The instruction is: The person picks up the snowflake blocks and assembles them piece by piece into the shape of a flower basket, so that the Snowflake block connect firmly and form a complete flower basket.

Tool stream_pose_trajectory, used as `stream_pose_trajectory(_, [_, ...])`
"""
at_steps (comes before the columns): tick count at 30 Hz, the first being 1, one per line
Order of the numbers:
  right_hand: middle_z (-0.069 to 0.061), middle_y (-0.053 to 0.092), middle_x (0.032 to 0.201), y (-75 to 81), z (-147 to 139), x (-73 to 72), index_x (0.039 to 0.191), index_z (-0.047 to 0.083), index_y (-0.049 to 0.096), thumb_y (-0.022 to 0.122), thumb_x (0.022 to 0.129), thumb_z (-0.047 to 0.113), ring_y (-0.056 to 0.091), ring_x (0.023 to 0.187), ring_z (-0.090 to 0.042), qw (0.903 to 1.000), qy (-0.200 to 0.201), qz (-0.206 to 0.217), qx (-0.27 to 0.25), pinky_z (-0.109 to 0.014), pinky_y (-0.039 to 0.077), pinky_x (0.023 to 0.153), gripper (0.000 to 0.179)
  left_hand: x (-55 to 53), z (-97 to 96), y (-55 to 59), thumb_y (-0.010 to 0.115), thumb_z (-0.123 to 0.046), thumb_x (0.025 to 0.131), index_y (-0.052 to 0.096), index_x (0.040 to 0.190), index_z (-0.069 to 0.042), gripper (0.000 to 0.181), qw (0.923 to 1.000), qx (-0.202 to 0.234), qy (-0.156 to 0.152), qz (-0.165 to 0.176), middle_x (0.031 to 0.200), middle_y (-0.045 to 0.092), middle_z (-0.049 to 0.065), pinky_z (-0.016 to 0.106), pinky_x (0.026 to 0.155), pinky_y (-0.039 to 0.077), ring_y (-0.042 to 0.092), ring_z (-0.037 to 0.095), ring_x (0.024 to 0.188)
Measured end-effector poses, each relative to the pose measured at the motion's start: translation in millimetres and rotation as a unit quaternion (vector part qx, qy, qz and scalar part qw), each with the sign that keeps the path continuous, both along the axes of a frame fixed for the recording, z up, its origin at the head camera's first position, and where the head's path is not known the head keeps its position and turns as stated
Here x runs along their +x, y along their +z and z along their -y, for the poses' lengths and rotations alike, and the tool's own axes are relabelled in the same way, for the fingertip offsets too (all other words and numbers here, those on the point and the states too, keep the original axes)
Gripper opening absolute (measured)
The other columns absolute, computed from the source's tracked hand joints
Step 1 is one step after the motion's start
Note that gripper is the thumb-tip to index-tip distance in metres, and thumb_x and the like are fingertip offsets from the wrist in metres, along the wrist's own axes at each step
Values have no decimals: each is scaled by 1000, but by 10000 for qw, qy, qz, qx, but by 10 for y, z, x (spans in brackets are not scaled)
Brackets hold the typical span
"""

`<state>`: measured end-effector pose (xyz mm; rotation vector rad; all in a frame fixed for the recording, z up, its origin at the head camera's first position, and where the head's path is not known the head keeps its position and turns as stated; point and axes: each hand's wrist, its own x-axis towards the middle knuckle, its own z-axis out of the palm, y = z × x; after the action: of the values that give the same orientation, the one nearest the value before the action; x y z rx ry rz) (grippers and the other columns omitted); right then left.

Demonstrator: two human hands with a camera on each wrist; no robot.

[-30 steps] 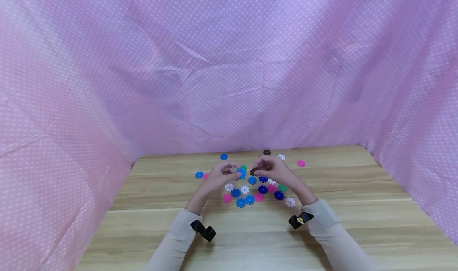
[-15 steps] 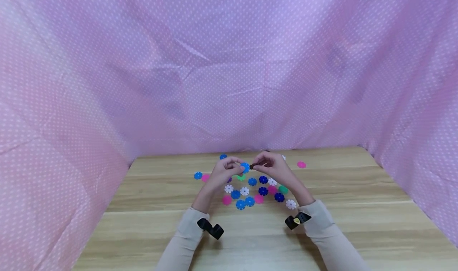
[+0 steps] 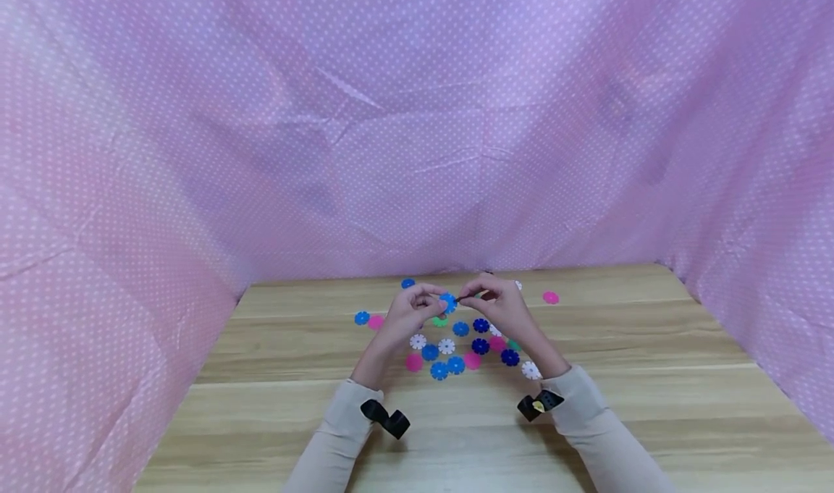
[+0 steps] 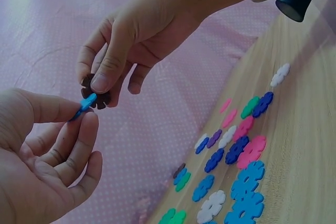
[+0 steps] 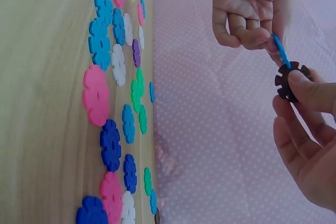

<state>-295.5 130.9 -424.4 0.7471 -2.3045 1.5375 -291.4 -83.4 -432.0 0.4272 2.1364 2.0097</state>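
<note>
A: What is being held at the centre of it all?

B: A blue disc and a brown disc. They are being held up above the desk, toward its far edge, with their rims touching. The brown one is being held crosswise to the blue one; whether a notch is being entered cannot be told.

A: By what are they being gripped?

B: The blue disc is being pinched between thumb and fingers of the left hand, the brown disc between thumb and fingers of the right hand.

A: And what is being carried by the desk?

B: Loose discs in pink, white, green and several blues are being carried there, mostly below the hands. A pink disc is being kept apart, toward the far right corner. A dark-blue-to-light mix is being shown, with a white disc being seen below the right wrist.

A: Anything farther out?

B: The desk's far, left and right edges are being bordered by dotted pink cloth. Black devices are being worn at both cuffs.
</note>
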Motion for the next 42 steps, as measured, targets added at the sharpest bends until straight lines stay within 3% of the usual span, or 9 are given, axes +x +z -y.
stream_pose_trajectory(6, [-12,73,87,0,49,20,87,7,76,76,86,-3,68,81,-13,9990,-234,-343,-148,-27,57,68,10,11,-26,22,65,-7,98,64,122,2,25,9996,97,75,-259,85,69,-3,26,84,55,70,34,90])
stream_pose_trajectory(10, [-12,73,85,-19,83,43,84,5,75,76,86,-6,69,78,-21,9977,-427,-413,-337,-23,56,67,11,34,-48,28,65,-6,98,64,120,2,23,9993,117,124,-334,86,70,-2,25,82,57,68,45,95])
stream_pose_trajectory(16, [-18,70,80,-15,141,88,80,-3,73,75,81,-15,66,72,-35,9942,-618,-539,-689,-21,53,63,12,67,-83,51,64,-4,98,63,119,6,23,9989,345,89,-314,87,70,-1,25,86,59,72,29,85])
stream_pose_trajectory(23, [-25,67,78,268,233,332,79,-11,70,71,80,-21,59,69,-20,9944,-618,-479,-712,-20,52,61,10,83,-90,52,63,-2,98,62,119,9,24,9982,585,62,-135,84,69,-4,27,90,58,69,15,78])
stream_pose_trajectory(26, [-25,68,81,225,227,316,81,-10,71,72,81,-18,63,74,-24,9957,-643,-289,-605,-19,52,62,9,95,-79,56,64,-5,99,64,120,6,24,9988,448,163,-99,87,68,-3,23,87,57,67,14,81])
stream_pose_trajectory(33, [-17,73,91,0,201,154,92,0,75,76,87,-3,67,82,-28,9988,-396,-205,-180,-20,52,62,7,82,-29,85,64,-14,100,67,125,-2,28,9985,111,537,0,104,67,5,17,49,40,61,6,71])
stream_pose_trajectory(36, [-11,75,93,-26,198,147,96,6,76,78,88,3,68,83,-22,9991,-358,-188,-99,-21,54,66,9,79,-24,85,62,-13,101,63,130,1,32,9986,261,457,100,109,65,9,31,72,62,74,13,83])
stream_pose_trajectory(39, [-8,76,95,-21,196,163,100,7,76,78,88,4,69,83,-19,9993,-320,-195,25,-24,56,69,12,79,-33,85,60,-8,102,58,133,6,34,9971,606,402,228,109,62,9,51,94,58,76,19,89])
stream_pose_trajectory(42, [-9,77,99,4,191,168,104,7,75,77,89,4,71,86,-20,9994,-218,-183,190,-29,59,70,15,70,-43,81,59,-6,101,58,132,7,33,9938,918,498,379,106,61,8,51,95,58,75,18,88])
